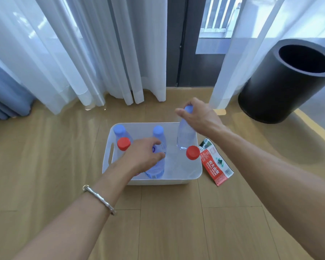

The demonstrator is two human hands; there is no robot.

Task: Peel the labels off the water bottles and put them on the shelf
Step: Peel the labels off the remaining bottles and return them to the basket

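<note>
- The left grip (pixel 143 154), low in the centre of the frame, is closed round the shoulder of the labelled bottle (pixel 156 170). This blue-capped bottle stands midway across the white tub (pixel 158 182), with fingers and thumb wrapping it from either side.
- The right grip (pixel 197 115), right of centre, is pinched round the neck of the bare bottle (pixel 186 136), just under its blue cap. That bottle carries no label that I can see and sits at the tub's upper right corner. I cannot tell whether its base rests on the tub floor.
- Held only at the neck, the bare bottle could swing or slip. Its base might then clip the tub rim or the right red-capped bottle (pixel 192 152) just below it in the frame and tip that one over.
- Drawing the labelled bottle out looks tight. The left red-capped bottle (pixel 123 143) stands right beside the left wrist, so a sideways pull would probably knock it.
- With both hands loaded, neither can start a peel. Trying it one-handed risks crushing the thin bottle or tearing the film short.
- A peeled label (pixel 214 166) lies on the floor (pixel 167 222) just right of the tub, where the slick film could slide underfoot.
- No shelf is in view, so where the bottles will be carried cannot be judged.
</note>
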